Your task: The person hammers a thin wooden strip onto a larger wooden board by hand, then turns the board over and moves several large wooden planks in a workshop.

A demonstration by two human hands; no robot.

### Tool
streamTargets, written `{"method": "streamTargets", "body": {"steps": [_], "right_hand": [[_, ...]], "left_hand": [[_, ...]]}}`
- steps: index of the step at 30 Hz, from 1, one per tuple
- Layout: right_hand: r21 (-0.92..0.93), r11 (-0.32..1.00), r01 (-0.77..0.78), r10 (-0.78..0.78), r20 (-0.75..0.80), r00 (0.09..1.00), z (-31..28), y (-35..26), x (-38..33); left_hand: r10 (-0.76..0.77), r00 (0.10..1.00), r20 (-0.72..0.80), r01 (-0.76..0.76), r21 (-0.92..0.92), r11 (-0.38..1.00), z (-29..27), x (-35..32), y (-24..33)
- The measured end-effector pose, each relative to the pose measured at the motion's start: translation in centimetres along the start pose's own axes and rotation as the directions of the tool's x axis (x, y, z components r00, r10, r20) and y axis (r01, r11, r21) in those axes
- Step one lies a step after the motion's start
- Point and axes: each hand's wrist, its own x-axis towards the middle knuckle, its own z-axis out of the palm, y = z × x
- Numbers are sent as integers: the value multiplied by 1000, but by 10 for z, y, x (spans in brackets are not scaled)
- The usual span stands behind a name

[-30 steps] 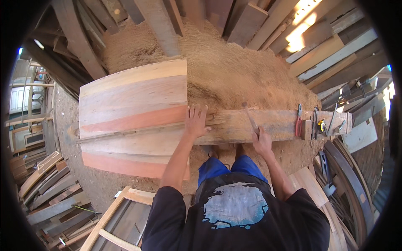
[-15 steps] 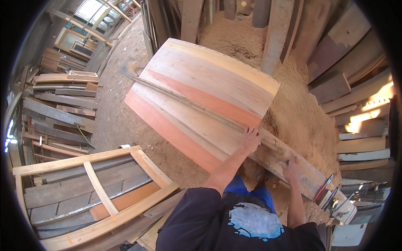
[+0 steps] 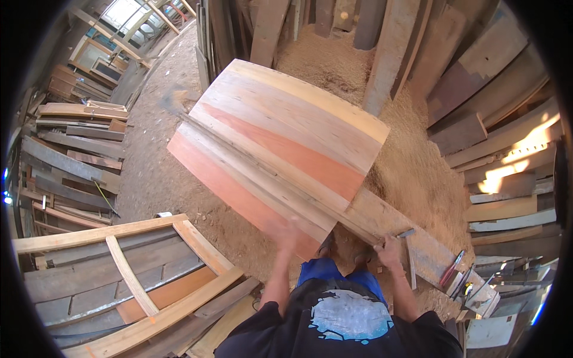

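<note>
A broad wooden panel [image 3: 298,113] of pale, yellowish and reddish boards lies in front of me. Along its length runs a long narrow wooden strip [image 3: 256,158], reaching past the near end. My left hand [image 3: 286,235] is over the panel's reddish near-left edge, its fingers smeared by motion; whether it touches the wood I cannot tell. Beyond the panel's near right end, my right hand [image 3: 391,252] is closed round a small tool [image 3: 406,233]. Only the tool's grey end shows, too little to name it. That hand is beside a dusty plank [image 3: 427,250] supporting the work.
Several hand tools [image 3: 459,280] lie at the plank's right end. A wooden frame [image 3: 131,274] rests at lower left over stacked boards. Sawdust [image 3: 418,161] is heaped beyond the panel. Planks [image 3: 471,89] lean at right, and more timber [image 3: 77,149] is piled left.
My left hand has left the strip and swung left to the panel's near edge. My right hand has shifted left and slightly down with the tool. The view has shifted a little.
</note>
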Motion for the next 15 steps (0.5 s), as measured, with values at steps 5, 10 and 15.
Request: {"method": "streamTargets", "body": {"steps": [5,10,15], "right_hand": [[301,935,-188,253,-192,948,-13,20,30],[581,813,-23,201,-243,949,3,-3,45],[646,738,-195,408,-195,892,0,21,49]], "left_hand": [[-420,899,123,436,-167,884,-37,106,-18],[-408,844,348,498,-792,354,-13,118,-54],[-573,741,350,646,-605,465,-11,118,-22]]}}
